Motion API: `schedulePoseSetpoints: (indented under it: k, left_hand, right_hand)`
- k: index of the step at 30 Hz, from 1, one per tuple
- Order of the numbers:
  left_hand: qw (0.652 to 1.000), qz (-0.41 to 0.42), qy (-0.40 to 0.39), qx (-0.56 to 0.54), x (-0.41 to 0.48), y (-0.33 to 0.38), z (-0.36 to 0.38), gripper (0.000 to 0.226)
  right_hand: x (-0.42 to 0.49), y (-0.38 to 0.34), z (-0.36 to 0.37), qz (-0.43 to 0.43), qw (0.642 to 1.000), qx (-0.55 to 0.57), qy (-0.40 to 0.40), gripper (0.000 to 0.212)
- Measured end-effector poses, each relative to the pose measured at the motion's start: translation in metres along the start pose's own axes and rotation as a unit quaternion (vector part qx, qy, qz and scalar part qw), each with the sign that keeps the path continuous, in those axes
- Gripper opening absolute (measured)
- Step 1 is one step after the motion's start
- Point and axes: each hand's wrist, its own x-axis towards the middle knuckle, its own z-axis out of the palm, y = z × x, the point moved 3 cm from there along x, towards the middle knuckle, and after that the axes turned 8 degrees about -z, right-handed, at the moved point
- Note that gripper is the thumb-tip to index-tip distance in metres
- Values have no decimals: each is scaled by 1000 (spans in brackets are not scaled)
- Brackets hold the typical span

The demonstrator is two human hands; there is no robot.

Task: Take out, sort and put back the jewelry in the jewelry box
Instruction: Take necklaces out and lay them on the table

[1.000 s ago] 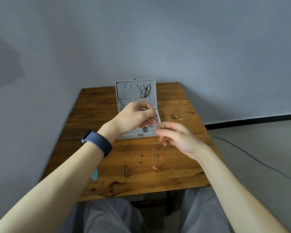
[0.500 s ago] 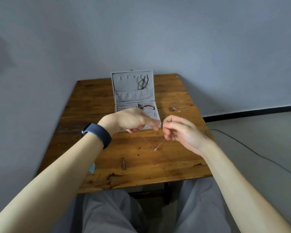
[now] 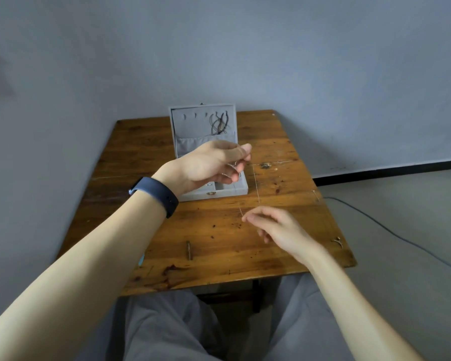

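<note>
Two hands [image 3: 212, 162] [image 3: 275, 227], necklace [image 3: 256, 185], inside table [image 3: 208, 238] edges

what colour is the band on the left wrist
The wrist band is plain dark navy blue, and it shows best in the head view.

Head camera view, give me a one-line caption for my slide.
Left hand and right hand pinch a thin chain above the wooden table, by the open grey jewelry box.
</note>
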Motion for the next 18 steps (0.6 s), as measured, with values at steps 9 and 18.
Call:
schedulePoseSetpoints:
  k: [9, 18]
  left_hand:
    - [975, -77, 29, -204, 37, -26, 27, 22]
    - [975, -100, -36, -195, 69, -25, 85, 10]
  right_hand:
    - [-49, 44, 2, 75, 954, 133, 257, 12]
    - [-84, 63, -17, 113, 958, 120, 236, 17]
